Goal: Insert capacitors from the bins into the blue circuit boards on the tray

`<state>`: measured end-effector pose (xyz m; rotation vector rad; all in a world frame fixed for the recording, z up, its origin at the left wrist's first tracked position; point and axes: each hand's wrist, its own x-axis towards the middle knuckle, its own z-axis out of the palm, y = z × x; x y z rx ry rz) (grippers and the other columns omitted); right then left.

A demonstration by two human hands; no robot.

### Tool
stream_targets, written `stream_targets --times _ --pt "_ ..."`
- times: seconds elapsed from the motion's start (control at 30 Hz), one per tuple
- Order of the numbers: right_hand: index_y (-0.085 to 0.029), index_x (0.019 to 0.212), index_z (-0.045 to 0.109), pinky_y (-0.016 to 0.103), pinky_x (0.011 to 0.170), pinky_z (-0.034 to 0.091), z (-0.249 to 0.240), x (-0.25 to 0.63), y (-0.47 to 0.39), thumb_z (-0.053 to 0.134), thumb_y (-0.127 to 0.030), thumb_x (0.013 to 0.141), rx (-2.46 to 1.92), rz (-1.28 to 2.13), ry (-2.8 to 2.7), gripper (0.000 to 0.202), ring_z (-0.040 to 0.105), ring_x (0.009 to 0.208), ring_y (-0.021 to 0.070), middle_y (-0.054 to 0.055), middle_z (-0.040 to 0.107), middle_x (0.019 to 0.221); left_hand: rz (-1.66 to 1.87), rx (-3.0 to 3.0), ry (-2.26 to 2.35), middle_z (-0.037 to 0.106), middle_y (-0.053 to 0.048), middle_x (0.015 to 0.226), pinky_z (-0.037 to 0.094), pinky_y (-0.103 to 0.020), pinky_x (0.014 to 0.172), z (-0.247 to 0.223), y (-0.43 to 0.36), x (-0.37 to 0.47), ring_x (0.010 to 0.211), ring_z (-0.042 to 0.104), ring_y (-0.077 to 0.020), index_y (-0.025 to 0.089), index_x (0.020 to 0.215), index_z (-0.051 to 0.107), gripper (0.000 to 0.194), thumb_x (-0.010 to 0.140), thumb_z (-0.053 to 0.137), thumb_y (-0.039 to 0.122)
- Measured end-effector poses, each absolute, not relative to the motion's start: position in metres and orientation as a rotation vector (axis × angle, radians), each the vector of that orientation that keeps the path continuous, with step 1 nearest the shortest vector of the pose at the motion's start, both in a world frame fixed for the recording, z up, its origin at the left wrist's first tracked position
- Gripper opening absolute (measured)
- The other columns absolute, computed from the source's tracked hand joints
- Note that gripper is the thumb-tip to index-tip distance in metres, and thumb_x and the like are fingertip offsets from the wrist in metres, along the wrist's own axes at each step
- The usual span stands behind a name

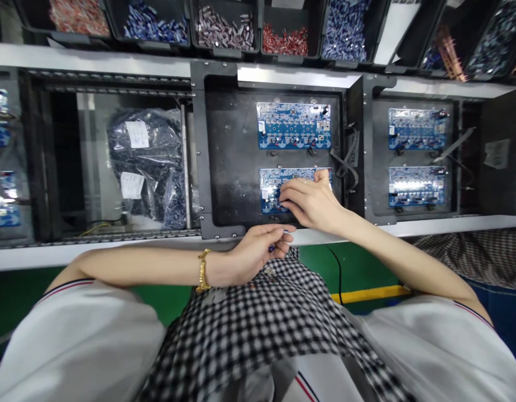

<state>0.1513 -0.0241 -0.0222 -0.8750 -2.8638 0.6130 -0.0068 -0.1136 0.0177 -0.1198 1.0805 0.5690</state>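
Observation:
My right hand [310,201] is over the lower blue circuit board [268,187], thumb and fingertips pinched together close to its surface near the left part. Whatever sits between those fingertips is too small to make out. Part of that board is hidden under the hand. Just below the tray's front edge, my left hand [262,248] is curled, palm turned up, around a few small dark blue capacitors [272,248]. Above, in the same black tray [233,162], lies the upper blue circuit board [294,125], with small parts standing along it.
Black bins along the back hold loose components: blue ones [155,25], grey-purple ones [224,30] and red ones [285,42]. To the right, another tray [379,162] carries two boards. Plastic-wrapped dark bags [147,162] lie left, beneath the rails. Grey ribbon cables [345,164] hang at the tray's right side.

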Motion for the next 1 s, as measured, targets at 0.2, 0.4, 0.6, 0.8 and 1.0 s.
stream_targets --times 0.2,0.4,0.6,0.8,1.0 --pt "-0.015 0.088 0.064 0.035 0.072 0.015 -0.024 0.150 -0.030 0.041 -0.018 0.096 -0.809 0.312 -2.924 0.025 0.058 0.083 0.0188 0.003 0.071 0.099 0.556 -0.183 1.099 0.061 -0.005 0.071 0.042 -0.016 0.046 0.020 -0.111 -0.005 0.051 0.054 -0.0061 0.006 0.084 0.064 0.024 0.096 0.044 0.014" --pt "-0.016 0.086 0.065 0.035 0.070 0.015 -0.030 0.150 -0.036 0.039 -0.013 0.097 -0.762 0.112 -2.910 0.027 0.057 0.079 0.0169 0.002 0.072 0.101 0.581 -0.192 1.119 0.058 -0.002 0.069 0.045 -0.016 0.049 0.018 -0.109 -0.002 0.051 0.054 -0.0055 0.005 0.084 0.062 0.024 0.096 0.043 0.015" --pt "-0.016 0.086 0.065 0.035 0.070 0.014 -0.033 0.150 -0.035 0.038 -0.015 0.098 -0.756 0.225 -2.940 0.029 0.059 0.082 0.0183 0.004 0.072 0.102 0.573 -0.203 1.159 0.057 -0.003 0.070 0.040 -0.015 0.050 0.024 -0.105 0.000 0.053 0.049 -0.0042 0.005 0.079 0.061 0.024 0.096 0.045 0.013" --pt "-0.018 0.083 0.066 0.035 0.077 0.021 -0.005 0.157 -0.032 0.056 -0.034 0.092 -1.001 0.971 -2.599 0.021 0.064 0.079 0.0173 0.001 0.074 0.088 0.604 -0.187 1.163 0.053 -0.001 0.062 0.033 -0.017 0.048 0.020 -0.101 0.002 0.050 0.046 -0.0058 0.007 0.077 0.060 0.034 0.098 0.044 0.029" --pt "-0.018 0.084 0.063 0.035 0.077 0.021 0.005 0.170 -0.033 0.050 -0.027 0.091 -1.037 0.988 -2.622 0.017 0.063 0.078 0.0185 0.002 0.072 0.087 0.598 -0.160 1.065 0.053 -0.001 0.067 0.034 -0.018 0.053 0.027 -0.096 0.009 0.053 0.048 -0.0059 0.008 0.082 0.056 0.030 0.100 0.035 0.021"
